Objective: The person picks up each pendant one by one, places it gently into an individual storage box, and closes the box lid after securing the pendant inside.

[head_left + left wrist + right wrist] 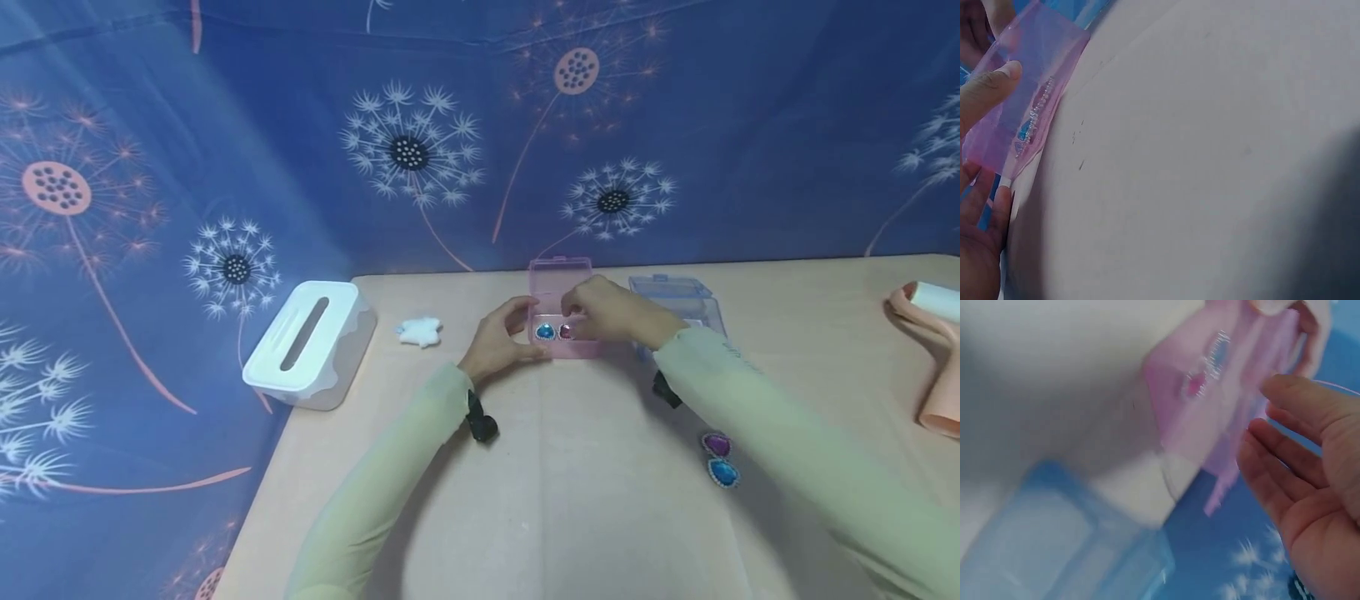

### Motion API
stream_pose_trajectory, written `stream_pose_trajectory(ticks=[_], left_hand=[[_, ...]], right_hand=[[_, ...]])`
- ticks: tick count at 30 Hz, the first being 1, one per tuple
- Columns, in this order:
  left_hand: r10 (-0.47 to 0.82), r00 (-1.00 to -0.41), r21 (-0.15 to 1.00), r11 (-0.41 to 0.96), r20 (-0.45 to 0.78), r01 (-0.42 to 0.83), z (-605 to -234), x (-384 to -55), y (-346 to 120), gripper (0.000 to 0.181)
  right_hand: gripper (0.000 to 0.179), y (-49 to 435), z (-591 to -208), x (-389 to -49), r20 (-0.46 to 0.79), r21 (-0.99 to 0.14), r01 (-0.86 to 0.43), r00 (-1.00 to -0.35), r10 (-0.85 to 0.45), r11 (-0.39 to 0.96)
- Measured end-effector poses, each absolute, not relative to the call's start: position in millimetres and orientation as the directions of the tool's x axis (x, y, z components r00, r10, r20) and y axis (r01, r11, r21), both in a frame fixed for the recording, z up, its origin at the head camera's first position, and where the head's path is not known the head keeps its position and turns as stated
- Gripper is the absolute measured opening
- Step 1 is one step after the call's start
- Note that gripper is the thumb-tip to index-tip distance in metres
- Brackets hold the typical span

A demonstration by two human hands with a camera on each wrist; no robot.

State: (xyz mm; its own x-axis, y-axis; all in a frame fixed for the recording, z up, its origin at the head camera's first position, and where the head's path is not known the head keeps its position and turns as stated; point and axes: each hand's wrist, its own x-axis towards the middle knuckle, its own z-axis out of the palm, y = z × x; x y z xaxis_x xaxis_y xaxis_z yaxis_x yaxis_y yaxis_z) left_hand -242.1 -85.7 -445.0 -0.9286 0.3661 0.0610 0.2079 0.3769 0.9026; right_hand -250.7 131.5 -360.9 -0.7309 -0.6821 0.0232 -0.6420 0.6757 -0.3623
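Observation:
A see-through pink box point(577, 351) with its lid raised stands near the table's back edge. Inside lie a blue gem point(545, 332) and a pink-red gem point(566, 332), each rimmed with small beads. My left hand point(497, 340) holds the box by its left end, the thumb point(1005, 74) against its front wall. Over the box's right part hovers my right hand point(613, 312). In the right wrist view its fingers point(1272, 459) are loosely bent, apart from the thumb, with nothing visible between them. A see-through blue box point(670, 287) stands just right, partly behind the right forearm.
Near the right forearm, a purple gem point(717, 443) and a blue gem point(723, 473) lie on the table. To the left are a small white star-like object point(420, 332) and a white slotted tissue box point(283, 377). A peach roll point(943, 408) lies at the far right.

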Motion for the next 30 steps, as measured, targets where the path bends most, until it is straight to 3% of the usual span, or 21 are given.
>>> stream_pose_trajectory(ticks=[11,14,16,19,21,25,30], left_hand=[[0.344,-0.933,0.884,0.397,0.105,0.246,-446,-236,-79,0.089],[0.274,-0.939,0.827,0.464,0.207,0.318,-439,-231,-75,0.089],[0.249,-0.912,0.765,0.498,0.325,0.408,-430,-224,-68,0.089],[0.289,-0.814,0.666,0.471,0.503,0.579,-412,-212,-46,0.087],[0.341,-0.768,0.642,0.422,0.542,0.64,-399,-200,-25,0.085],[0.416,-0.797,0.732,0.35,0.437,0.584,-381,-177,18,0.086],[0.421,-0.871,0.815,0.391,0.255,0.428,-383,-167,56,0.099]], right_hand=[[0.024,215,-342,-185,0.2,-0.358,-0.614,-0.786,-0.585,0.704],[0.028,238,-350,-164,0.252,-0.355,-0.595,-0.804,-0.539,0.721],[0.032,251,-358,-150,0.294,-0.339,-0.596,-0.802,-0.52,0.728],[0.04,269,-370,-130,0.344,-0.323,-0.608,-0.789,-0.509,0.725],[0.045,280,-378,-118,0.357,-0.313,-0.609,-0.787,-0.503,0.729],[0.051,294,-390,-102,0.351,-0.328,-0.611,-0.787,-0.508,0.72],[0.061,298,-403,-92,0.296,-0.391,-0.652,-0.757,-0.582,0.649]])
